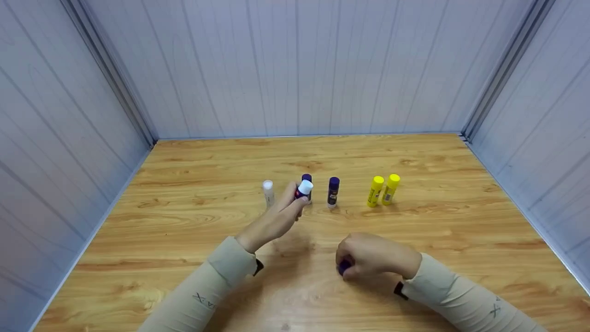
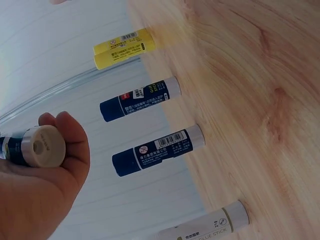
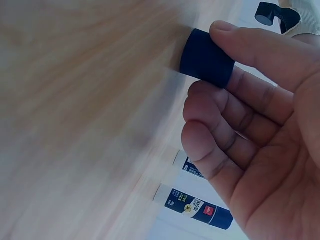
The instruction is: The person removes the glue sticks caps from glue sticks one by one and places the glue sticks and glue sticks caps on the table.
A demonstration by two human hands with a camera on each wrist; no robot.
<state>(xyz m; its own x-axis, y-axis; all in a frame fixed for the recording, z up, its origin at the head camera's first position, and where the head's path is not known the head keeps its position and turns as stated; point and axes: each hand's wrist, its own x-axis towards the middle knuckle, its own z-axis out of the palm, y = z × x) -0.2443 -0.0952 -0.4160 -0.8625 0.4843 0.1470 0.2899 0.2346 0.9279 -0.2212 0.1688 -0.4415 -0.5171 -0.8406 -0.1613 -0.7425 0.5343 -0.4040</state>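
Over the middle of the table, my left hand [image 1: 275, 219] grips a blue glue stick [image 1: 304, 187] whose white upper end shows above the fingers. The left wrist view shows the round white base of this stick. Lower and to the right, my right hand [image 1: 375, 254] pinches a dark blue cap [image 3: 207, 59] between thumb and fingers, close over the tabletop. An upright blue glue stick [image 2: 158, 153] stands just behind the left hand, partly covered by it in the head view. Another blue glue stick [image 1: 333, 192] stands to its right.
A white glue stick [image 1: 268, 192] stands left of the left hand. Two yellow glue sticks, a nearer one [image 1: 375, 191] and one beside it [image 1: 391, 189], stand upright to the right. Pale panel walls [image 1: 295, 69] border the wooden table [image 1: 193, 166] at the back and sides.
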